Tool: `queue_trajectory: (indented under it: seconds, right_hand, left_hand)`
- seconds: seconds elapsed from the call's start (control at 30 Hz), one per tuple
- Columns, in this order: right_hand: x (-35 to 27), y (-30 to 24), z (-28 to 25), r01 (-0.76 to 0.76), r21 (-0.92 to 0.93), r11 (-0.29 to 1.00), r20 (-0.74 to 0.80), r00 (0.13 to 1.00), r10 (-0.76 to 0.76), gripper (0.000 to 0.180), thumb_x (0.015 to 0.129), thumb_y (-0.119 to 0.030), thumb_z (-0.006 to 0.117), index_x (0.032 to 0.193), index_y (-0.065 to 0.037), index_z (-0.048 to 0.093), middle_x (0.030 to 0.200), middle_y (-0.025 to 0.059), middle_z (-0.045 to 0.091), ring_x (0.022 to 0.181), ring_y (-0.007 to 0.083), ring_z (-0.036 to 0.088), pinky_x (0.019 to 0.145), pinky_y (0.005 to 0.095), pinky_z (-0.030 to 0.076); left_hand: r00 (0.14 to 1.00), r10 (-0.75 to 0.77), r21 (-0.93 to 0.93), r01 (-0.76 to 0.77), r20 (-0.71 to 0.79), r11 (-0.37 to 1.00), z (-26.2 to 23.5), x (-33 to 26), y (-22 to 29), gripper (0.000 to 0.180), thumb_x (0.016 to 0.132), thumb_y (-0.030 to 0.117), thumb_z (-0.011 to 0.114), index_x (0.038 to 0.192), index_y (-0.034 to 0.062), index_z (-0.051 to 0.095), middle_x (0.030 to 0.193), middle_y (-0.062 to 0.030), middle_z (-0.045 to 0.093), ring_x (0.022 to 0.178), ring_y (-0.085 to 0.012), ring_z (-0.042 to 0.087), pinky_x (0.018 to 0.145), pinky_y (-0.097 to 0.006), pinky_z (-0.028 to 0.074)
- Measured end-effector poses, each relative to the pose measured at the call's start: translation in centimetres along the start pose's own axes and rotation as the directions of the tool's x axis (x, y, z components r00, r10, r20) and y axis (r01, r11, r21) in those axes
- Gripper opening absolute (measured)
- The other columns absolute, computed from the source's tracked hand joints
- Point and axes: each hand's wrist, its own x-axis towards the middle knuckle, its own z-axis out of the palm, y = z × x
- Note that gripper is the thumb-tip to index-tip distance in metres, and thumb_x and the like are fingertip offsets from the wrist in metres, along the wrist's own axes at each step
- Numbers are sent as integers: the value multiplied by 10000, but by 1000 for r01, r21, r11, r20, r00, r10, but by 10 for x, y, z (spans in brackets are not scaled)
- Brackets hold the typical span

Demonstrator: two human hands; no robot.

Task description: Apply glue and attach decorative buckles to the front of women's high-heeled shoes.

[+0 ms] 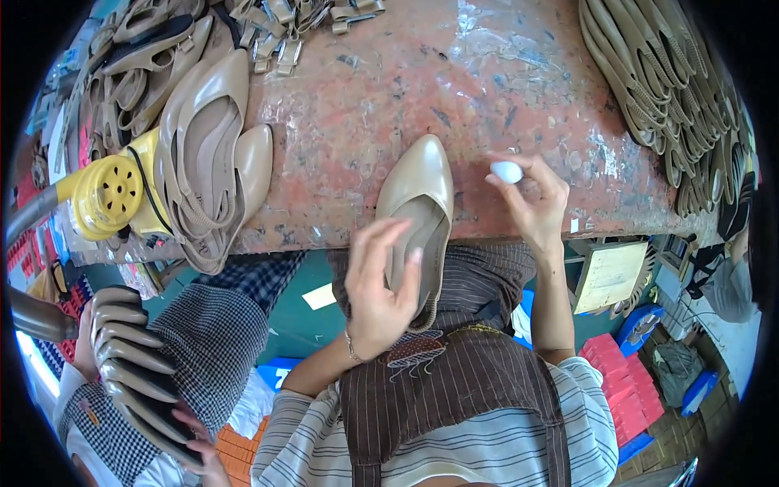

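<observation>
A beige slingback shoe (425,177) with a pointed toe lies in front of me, its toe on the worn red table and its heel end over the near edge. My left hand (380,286) is at the shoe's left side, thumb and fingers apart above the insole, not closed round it. To the right of the shoe, my right hand (535,197) is raised. Its thumb and fingertips pinch a small white wad (507,172), perhaps cotton. What the wad is made of is hard to tell.
Stacked beige slingbacks (213,138) and a yellow round fixture (107,195) stand at the left. Bow-shaped strap pieces (280,36) lie at the back. More shoes (649,73) are piled far right. Beside me at left, another person's hand (203,446) holds several shoes (138,357).
</observation>
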Motion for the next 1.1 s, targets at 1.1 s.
queue_trajectory:
  seconds: [1.1]
  right_hand:
    - [3, -24, 13, 361, -324, 875, 387, 894, -225, 242, 701, -178, 771, 871, -39, 672, 701, 78, 594, 621, 248, 548, 537, 341, 439]
  left_hand:
    - [928, -348, -990, 119, 136, -69, 70, 26, -21, 277, 947, 5, 491, 1219, -45, 479, 1210, -145, 564, 1159, -221, 537, 1056, -383, 401]
